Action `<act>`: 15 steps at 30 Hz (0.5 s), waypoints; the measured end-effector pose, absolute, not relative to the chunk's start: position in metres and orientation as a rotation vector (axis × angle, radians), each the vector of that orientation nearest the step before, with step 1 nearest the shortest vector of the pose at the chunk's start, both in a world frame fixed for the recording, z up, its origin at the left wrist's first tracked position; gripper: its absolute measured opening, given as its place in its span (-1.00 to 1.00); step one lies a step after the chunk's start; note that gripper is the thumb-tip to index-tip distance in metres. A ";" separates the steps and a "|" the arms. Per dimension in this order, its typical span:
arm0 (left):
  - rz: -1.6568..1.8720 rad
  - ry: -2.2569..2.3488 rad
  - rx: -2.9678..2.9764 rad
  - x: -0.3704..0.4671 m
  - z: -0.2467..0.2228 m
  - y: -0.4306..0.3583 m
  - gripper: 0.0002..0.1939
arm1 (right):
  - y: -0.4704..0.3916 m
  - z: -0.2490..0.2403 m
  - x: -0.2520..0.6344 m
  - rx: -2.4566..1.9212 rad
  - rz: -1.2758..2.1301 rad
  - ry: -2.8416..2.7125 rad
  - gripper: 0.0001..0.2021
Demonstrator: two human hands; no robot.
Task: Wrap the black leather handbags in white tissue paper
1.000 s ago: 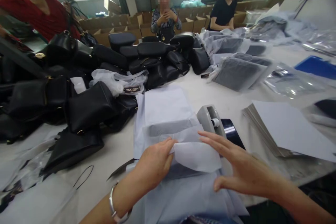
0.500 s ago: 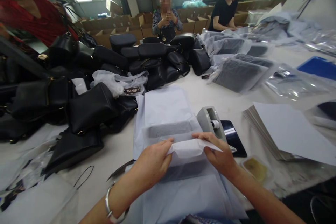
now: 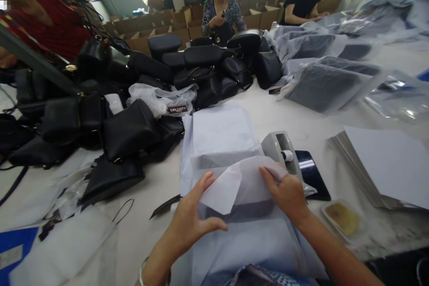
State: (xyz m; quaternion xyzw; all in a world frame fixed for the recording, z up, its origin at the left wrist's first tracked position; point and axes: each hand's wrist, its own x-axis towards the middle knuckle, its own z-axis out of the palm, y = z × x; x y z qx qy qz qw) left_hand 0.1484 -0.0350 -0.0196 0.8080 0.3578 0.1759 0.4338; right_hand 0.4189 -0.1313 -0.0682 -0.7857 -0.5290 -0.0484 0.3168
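My right hand [image 3: 287, 193] pinches the right end of a thin white sheet of tissue paper [image 3: 250, 176], between thumb and fingers. The sheet's left corner is folded over and hangs loose. Beside that corner my left hand [image 3: 192, 212] is open, thumb and fingers spread apart, with a silver bangle at the wrist. Under both hands lies a stack of pale tissue paper [image 3: 221, 125], with a dark flat shape showing through it. Just right of the stack stands a grey tape dispenser [image 3: 273, 145].
Black handbags [image 3: 130, 129] are heaped on the left and far middle. A dark tablet-like slab [image 3: 313, 174], a yellow block in a clear tray [image 3: 343, 219] and stacked white cards [image 3: 385, 161] lie right. Wrapped bags [image 3: 328, 82] sit beyond. Several people stand around the table.
My left hand has let go of the tissue paper and spread its fingers; that corner now flops over. My right hand still grips its end. The view has shifted slightly.
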 end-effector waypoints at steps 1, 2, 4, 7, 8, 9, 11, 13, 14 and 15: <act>0.502 0.961 2.040 0.147 -0.028 -0.040 -0.11 | -0.132 -0.069 0.419 -2.054 -0.152 -1.394 -0.56; 0.570 1.008 2.069 0.146 -0.036 -0.045 -0.25 | -0.132 -0.070 0.419 -2.039 -0.176 -1.393 -0.56; 0.703 1.003 2.134 0.146 -0.048 -0.050 -0.56 | -0.134 -0.072 0.418 -2.022 -0.214 -1.378 -0.55; 0.823 0.868 2.245 0.147 -0.056 -0.048 -0.78 | -0.135 -0.077 0.418 -2.003 -0.246 -1.348 -0.56; 0.841 0.838 2.277 0.147 -0.058 -0.046 -0.78 | -0.135 -0.079 0.417 -1.996 -0.242 -1.341 -0.56; 0.852 0.826 2.299 0.147 -0.059 -0.044 -0.77 | -0.135 -0.080 0.417 -1.993 -0.235 -1.329 -0.56; 0.844 0.856 2.319 0.147 -0.061 -0.041 -0.75 | -0.133 -0.082 0.417 -2.009 -0.209 -1.296 -0.56; 0.807 0.975 2.305 0.148 -0.063 -0.041 -0.79 | -0.130 -0.083 0.416 -2.038 -0.181 -1.255 -0.55; 0.791 1.063 2.288 0.149 -0.063 -0.041 -0.81 | -0.128 -0.084 0.416 -2.049 -0.172 -1.237 -0.54; 0.784 1.156 2.266 0.150 -0.063 -0.042 -0.79 | -0.126 -0.084 0.416 -2.059 -0.167 -1.221 -0.53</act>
